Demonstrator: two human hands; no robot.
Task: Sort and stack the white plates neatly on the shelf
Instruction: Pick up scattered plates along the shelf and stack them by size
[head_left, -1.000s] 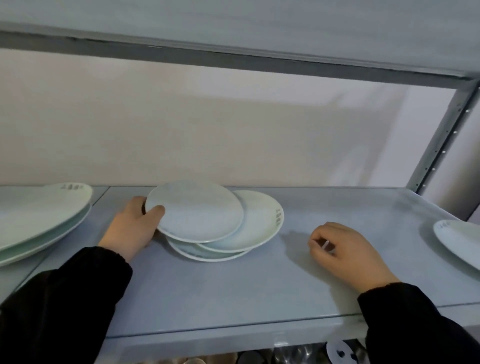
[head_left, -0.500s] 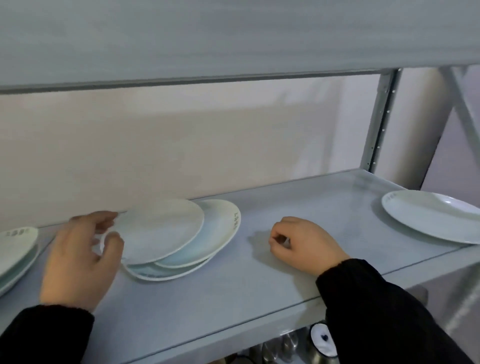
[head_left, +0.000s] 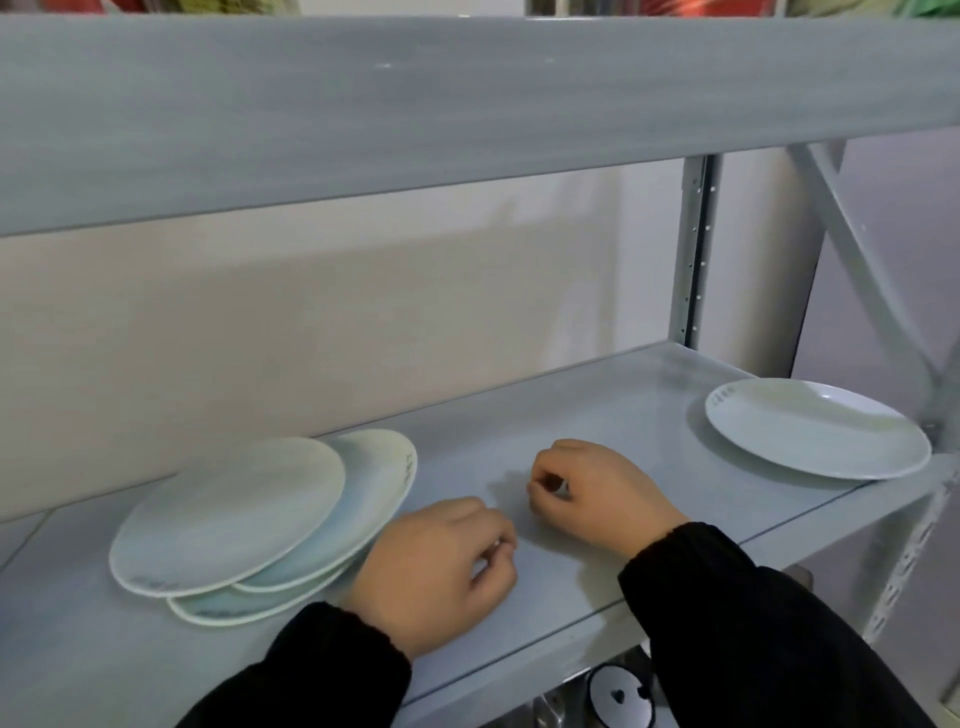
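The shelf (head_left: 597, 415) carries 2 groups of white plates. A pile of 3 plates (head_left: 260, 525) sits left of the hands, badly fanned: the top plate (head_left: 228, 514) is offset to the left, the middle plate (head_left: 374, 493) juts right, and the bottom plate (head_left: 234, 610) pokes out toward the shelf's front edge. A single larger plate (head_left: 815, 426) lies well to the right of the pile, close to the shelf's right end and the upright post (head_left: 693, 249). The left hand (head_left: 441, 566) rests on the shelf just beside the pile's right edge, fingers curled loosely inward, holding nothing. The right hand (head_left: 597, 493) rests right of it, also loosely curled and empty. Judgement: the pile is not yet squared, and the single plate is unsorted. Risks: nudging the overhanging plates could slide the top plate off the pile; dragging the far plate along the shelf's end could tip it over the edge.
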